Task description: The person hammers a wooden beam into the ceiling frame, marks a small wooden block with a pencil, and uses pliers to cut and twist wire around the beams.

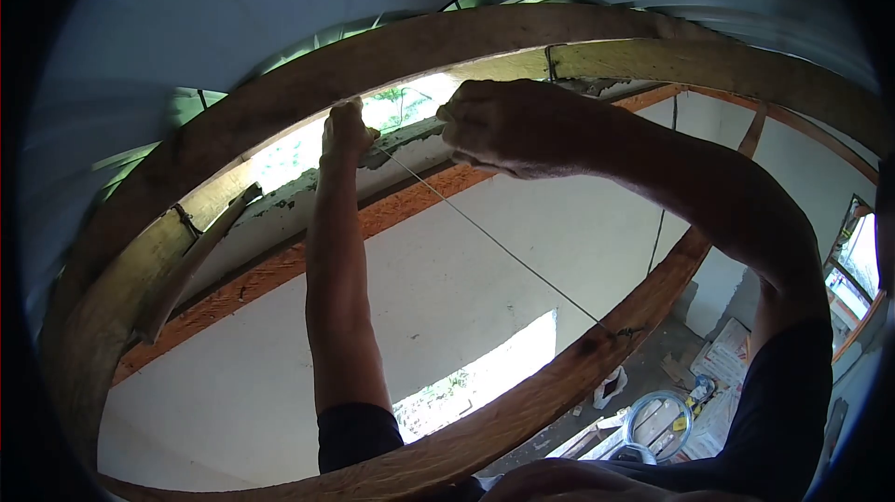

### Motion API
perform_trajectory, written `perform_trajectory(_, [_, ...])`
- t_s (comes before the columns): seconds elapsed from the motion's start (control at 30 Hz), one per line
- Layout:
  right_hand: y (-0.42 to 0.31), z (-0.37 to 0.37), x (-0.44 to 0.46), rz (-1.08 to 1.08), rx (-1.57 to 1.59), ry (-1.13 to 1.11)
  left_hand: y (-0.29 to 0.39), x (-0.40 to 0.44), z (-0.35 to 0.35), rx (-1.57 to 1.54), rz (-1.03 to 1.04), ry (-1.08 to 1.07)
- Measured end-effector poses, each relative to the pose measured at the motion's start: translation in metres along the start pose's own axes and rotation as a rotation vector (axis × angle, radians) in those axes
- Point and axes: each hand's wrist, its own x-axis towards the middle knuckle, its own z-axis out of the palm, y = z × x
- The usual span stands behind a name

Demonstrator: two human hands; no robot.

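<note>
My left hand (347, 134) is raised to the underside of a long wooden beam (373, 50), its fingers closed at the upper end of a thin pale line, string or wire (494, 239). That line runs taut down to a lower reddish wooden beam (559, 381), where it is tied around the wood. To the right, my right hand (489, 127) is curled shut near the top of the wall, just below the upper beam. What its fingers grip, if anything, is hidden. Bright daylight shows through the gap between the two hands.
Metal roofing sheets (252, 8) lie over the beams. An orange-brown timber (345, 241) runs along the white wall (447, 269). Far below on the floor are a coil of clear-blue hose (660, 426) and several boards and sacks. A window (853, 255) stands at right.
</note>
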Motion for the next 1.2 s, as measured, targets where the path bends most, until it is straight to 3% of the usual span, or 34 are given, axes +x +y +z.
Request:
perform_trajectory(0.1, [-0.02, 0.011, 0.008, -0.122, -0.12, -0.026, 0.002, 0.005, 0.001, 0.028, -0.094, -0.11])
perform_trajectory(0.23, [-0.028, 0.018, 0.025, -0.149, -0.108, -0.17, -0.001, 0.016, 0.017, -0.007, -0.166, 0.051])
perform_trajectory(0.37, [-0.018, 0.007, 0.026, -0.051, 0.138, -0.111, -0.002, 0.014, 0.018, 0.022, -0.002, 0.113])
perform_trajectory(0.47, [-0.013, 0.001, 0.02, 0.042, 0.185, -0.15, -0.008, 0.013, 0.01, -0.386, 0.125, -0.006])
perform_trajectory(0.5, [-0.011, 0.003, 0.018, 0.033, 0.116, -0.134, -0.015, 0.019, 0.015, -0.281, 0.203, 0.007])
perform_trajectory(0.6, [-0.004, 0.017, 0.011, 0.044, 0.027, -0.081, -0.006, 0.018, 0.007, -0.066, 0.15, 0.041])
perform_trajectory(0.67, [-0.001, 0.024, 0.009, 0.103, 0.112, -0.045, -0.019, 0.03, 0.026, -0.076, 0.142, 0.263])
perform_trajectory(0.8, [-0.005, 0.022, 0.023, 0.252, 0.033, -0.218, -0.033, 0.046, 0.047, -0.064, 0.019, 0.559])
perform_trajectory(0.87, [-0.012, 0.017, 0.033, 0.392, 0.077, -0.371, -0.046, 0.049, 0.033, 0.016, 0.042, 0.255])
perform_trajectory(0.9, [-0.009, 0.024, 0.032, 0.341, 0.062, -0.297, -0.051, 0.047, 0.028, 0.054, 0.05, 0.099])
perform_trajectory(1.0, [0.004, 0.05, 0.03, 0.224, 0.032, -0.09, -0.065, 0.037, 0.04, 0.025, -0.191, 0.06])
perform_trajectory(1.03, [0.005, 0.051, 0.035, 0.208, 0.022, -0.04, -0.069, 0.03, 0.038, 0.095, 0.009, 0.408])
perform_trajectory(1.13, [-0.001, 0.048, 0.045, 0.22, 0.013, -0.001, -0.07, 0.011, 0.019, 0.123, -0.142, 0.125])
perform_trajectory(1.2, [-0.011, 0.038, 0.047, 0.216, 0.019, 0.013, -0.061, -0.002, 0.01, 0.032, -0.263, 0.151])
